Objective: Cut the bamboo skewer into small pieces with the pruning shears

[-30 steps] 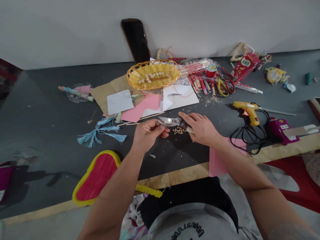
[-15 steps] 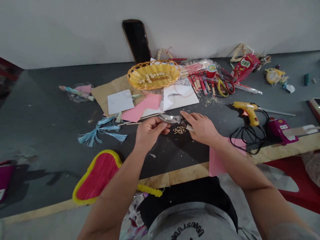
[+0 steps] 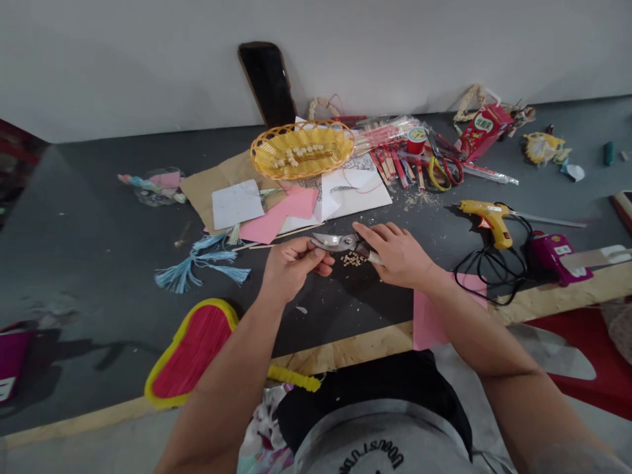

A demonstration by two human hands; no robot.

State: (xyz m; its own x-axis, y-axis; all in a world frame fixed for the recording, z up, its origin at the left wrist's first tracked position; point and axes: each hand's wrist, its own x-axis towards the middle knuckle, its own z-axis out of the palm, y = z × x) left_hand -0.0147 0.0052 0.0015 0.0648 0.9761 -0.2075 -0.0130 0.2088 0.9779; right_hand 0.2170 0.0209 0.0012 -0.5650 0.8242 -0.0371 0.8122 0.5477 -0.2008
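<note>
My right hand (image 3: 399,255) grips the handles of metal pruning shears (image 3: 338,241), whose blades point left. My left hand (image 3: 291,264) is closed on a thin wooden stick (image 3: 257,246) and holds its end at the blades. A small heap of cut stick bits (image 3: 353,259) lies on the dark table (image 3: 99,250) just under the shears, between both hands.
A yellow woven basket (image 3: 302,149) with small pieces stands behind, on papers and pink sheets (image 3: 276,214). Blue tassels (image 3: 197,266) lie left, a red and yellow fan (image 3: 190,349) near the front edge. A yellow glue gun (image 3: 488,217) and black cable lie right.
Both hands stay together at the shears and stick; only the view shifted slightly.
</note>
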